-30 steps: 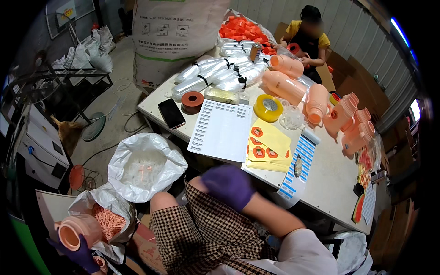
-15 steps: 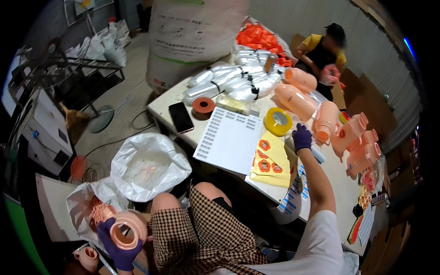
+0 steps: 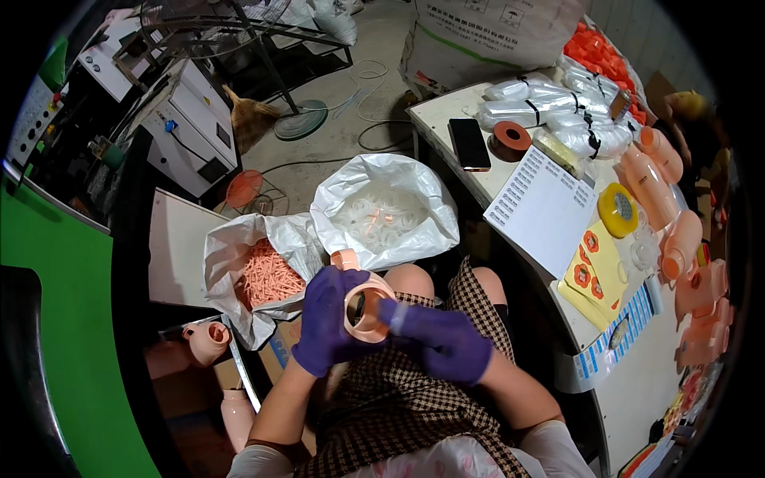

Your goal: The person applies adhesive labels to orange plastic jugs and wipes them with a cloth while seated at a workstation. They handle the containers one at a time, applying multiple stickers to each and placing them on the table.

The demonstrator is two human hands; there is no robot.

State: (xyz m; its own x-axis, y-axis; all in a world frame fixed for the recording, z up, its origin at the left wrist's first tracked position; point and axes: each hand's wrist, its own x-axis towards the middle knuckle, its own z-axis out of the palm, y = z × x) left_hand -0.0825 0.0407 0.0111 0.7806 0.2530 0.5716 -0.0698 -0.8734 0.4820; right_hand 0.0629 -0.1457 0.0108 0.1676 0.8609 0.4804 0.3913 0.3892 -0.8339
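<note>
Over my lap, a peach-coloured plastic jug (image 3: 371, 284) has its round mouth facing up toward me. My left hand (image 3: 323, 323), in a purple glove, is wrapped around the jug's side. My right hand (image 3: 446, 338), gloved alike, is at the right rim of the mouth, fingers closed and smeared by motion. Something small and pale shows at its fingertips, too blurred to name. Just beyond the jug stands a white sack (image 3: 434, 231) of translucent rings. Left of that, another white sack (image 3: 219, 263) holds thin peach plastic strips (image 3: 271, 275).
At the right, a white table (image 3: 637, 414) carries a phone (image 3: 469, 144), a label sheet (image 3: 550, 211), yellow tape (image 3: 617, 209), yellow sticker sheets (image 3: 586, 307) and several peach jugs (image 3: 681, 247). More jugs (image 3: 209, 341) lie in a box at lower left. A green surface (image 3: 64, 319) borders the left.
My right hand has left the table by the tape and come to the jug's mouth. The jug in my left hand has moved up and right over my lap. The view has swung left.
</note>
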